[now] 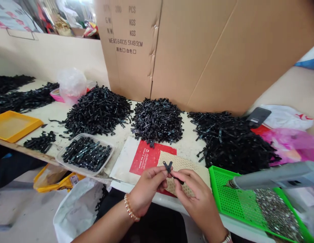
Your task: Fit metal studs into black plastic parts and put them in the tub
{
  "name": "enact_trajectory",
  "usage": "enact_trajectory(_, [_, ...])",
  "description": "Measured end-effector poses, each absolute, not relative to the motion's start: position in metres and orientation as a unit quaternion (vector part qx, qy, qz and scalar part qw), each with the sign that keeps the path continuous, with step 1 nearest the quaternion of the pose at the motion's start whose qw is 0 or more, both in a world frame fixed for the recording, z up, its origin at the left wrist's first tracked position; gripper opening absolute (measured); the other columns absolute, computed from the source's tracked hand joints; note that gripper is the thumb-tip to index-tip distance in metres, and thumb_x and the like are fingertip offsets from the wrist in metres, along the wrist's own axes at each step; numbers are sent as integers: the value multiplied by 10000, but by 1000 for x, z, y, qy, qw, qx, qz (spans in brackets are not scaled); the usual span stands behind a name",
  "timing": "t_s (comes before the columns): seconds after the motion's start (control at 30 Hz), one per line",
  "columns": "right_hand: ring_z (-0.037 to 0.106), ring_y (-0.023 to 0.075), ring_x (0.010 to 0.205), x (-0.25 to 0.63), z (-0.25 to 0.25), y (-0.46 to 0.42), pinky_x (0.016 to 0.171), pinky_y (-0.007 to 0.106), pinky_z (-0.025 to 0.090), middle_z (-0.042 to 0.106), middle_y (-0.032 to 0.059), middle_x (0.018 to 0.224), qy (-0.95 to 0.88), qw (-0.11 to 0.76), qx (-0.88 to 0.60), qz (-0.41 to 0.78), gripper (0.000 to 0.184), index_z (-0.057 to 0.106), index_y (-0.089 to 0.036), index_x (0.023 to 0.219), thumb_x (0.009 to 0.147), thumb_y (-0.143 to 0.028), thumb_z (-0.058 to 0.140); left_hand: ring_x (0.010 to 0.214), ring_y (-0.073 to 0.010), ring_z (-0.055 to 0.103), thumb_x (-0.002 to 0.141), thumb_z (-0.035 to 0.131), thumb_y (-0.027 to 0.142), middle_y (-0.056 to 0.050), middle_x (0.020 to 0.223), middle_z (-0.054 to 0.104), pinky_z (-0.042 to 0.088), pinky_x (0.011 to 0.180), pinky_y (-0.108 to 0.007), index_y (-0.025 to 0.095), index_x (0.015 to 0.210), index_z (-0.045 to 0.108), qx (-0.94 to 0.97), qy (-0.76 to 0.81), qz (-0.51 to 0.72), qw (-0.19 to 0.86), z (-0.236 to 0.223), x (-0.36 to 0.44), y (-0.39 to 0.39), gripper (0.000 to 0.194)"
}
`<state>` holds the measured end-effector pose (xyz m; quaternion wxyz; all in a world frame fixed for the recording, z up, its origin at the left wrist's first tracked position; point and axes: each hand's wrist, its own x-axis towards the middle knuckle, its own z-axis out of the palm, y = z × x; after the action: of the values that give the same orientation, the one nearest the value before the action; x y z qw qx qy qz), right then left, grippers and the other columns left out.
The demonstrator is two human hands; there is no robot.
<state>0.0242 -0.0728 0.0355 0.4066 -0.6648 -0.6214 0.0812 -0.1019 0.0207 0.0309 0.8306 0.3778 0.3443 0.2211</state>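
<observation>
My left hand (146,189) is closed, thumb and forefinger pinching small black strips (168,166) with holed ends that cross in an X. The right hand (197,190) meets it from the other side, its thumb and fingers around the lower end of the black pieces, partly hidden by the fingertips. Both hands hover over a textured beige pad (188,164) lying on a red and white printed sheet (136,158). Just behind them rises a heap of short black pieces (158,119).
Larger black heaps stand left (97,109) and right (233,141). A see-through tub (111,156) of strips sits at the front left. On the right, a green basket (217,189) holds small metal parts, under a grey power screwdriver (273,176). Cardboard (197,50) stands behind.
</observation>
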Motion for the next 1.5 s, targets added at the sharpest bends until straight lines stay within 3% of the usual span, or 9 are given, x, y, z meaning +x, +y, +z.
enact_trajectory(0.37, [599,194,900,18,19,-82,794,316,527,588,90,998,-661,391,-640,23,304,589,-206,1154,901,-124,441,575,-92,407,683,691,489,10,610,508,311,552,-214,128,785,698,395,362,260,804,28,-103,8,375])
enact_trajectory(0.53, [578,210,1006,50,23,-56,860,332,517,592,85,1085,-657,403,-623,131,234,601,-223,1117,913,-264,495,615,-118,436,696,665,513,-7,644,551,343,603,-230,137,780,694,458,400,285,741,25,-106,23,386])
enact_trajectory(0.6, [595,202,950,79,19,-27,798,320,535,597,93,1070,-600,415,-669,141,226,601,-200,1076,915,-299,476,627,-122,430,719,643,510,-1,648,542,346,620,-231,144,732,673,510,402,298,700,27,-111,32,367])
enact_trajectory(0.77, [592,174,759,135,-14,53,742,304,503,610,83,909,-570,270,-770,98,157,625,-151,922,779,-204,588,634,-125,412,805,551,502,11,629,464,343,622,-235,150,617,564,629,374,276,624,20,-124,48,399])
enact_trajectory(1.13, [546,215,794,146,-31,71,777,332,422,559,86,834,-589,196,-775,118,114,634,-165,721,753,-141,528,653,-142,479,835,504,496,-15,648,517,375,621,-237,146,646,602,686,357,207,599,-2,-111,66,410])
enact_trajectory(1.27, [562,197,738,154,-21,65,735,318,434,590,65,791,-575,202,-777,156,54,590,-175,704,731,-155,548,700,-164,540,837,510,502,-40,682,591,418,665,-254,152,678,646,679,353,211,608,-3,-108,67,408])
enact_trajectory(1.33, [573,182,689,152,-10,54,672,297,447,609,49,754,-561,225,-769,206,49,567,-180,728,756,-218,553,857,-200,587,829,532,493,-79,840,659,439,789,-284,163,730,677,659,352,230,624,-2,-108,64,374])
enact_trajectory(1.43, [588,170,718,134,9,27,648,271,462,626,38,795,-498,344,-715,349,205,567,-181,836,767,-369,610,1125,-243,528,817,574,459,-119,1162,619,378,969,-337,178,746,695,640,346,254,637,5,-108,58,315])
enact_trajectory(1.5, [578,156,749,114,20,5,678,259,462,619,29,823,-453,406,-671,424,300,582,-184,910,745,-417,671,1186,-249,491,819,585,435,-119,1221,592,355,1001,-346,178,716,687,642,332,263,640,12,-107,53,295])
